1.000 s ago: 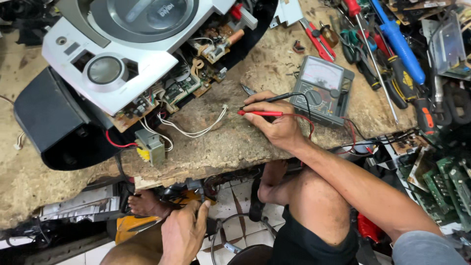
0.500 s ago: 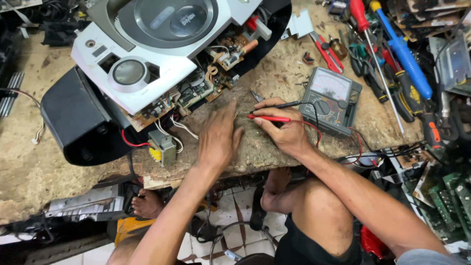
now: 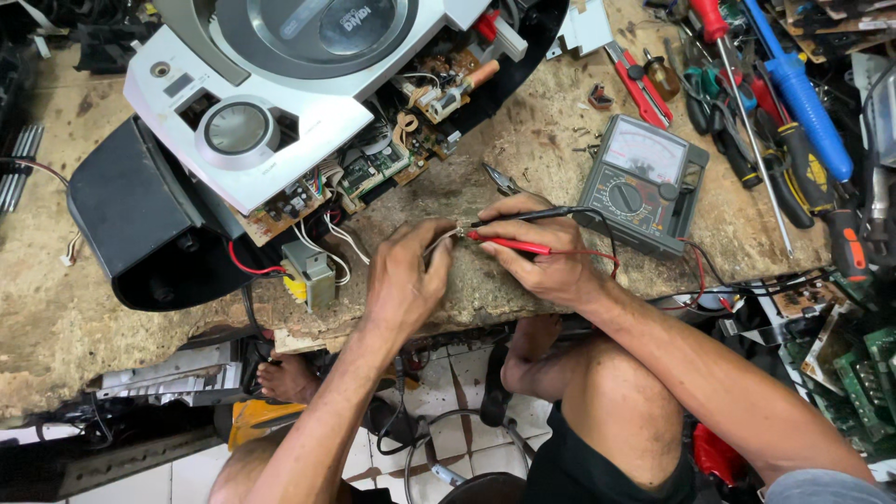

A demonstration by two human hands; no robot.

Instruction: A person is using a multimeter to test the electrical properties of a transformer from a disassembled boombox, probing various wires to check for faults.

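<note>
The right hand (image 3: 551, 257) is curled around two meter leads, a red probe (image 3: 509, 245) and a black probe (image 3: 523, 217), their tips pointing left. The left hand (image 3: 406, 280) has its fingers pressed together, pinching a small wire end (image 3: 446, 235) at those tips. The analog multimeter (image 3: 644, 182) lies on the worktop (image 3: 84, 317) just beside the right hand

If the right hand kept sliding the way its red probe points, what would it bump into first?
Probably the left hand. The right hand aims the thin red probe leftward, and its tip sits right by the left fingertips, seemingly at a small wire they pinch; depth is unclear.
</note>
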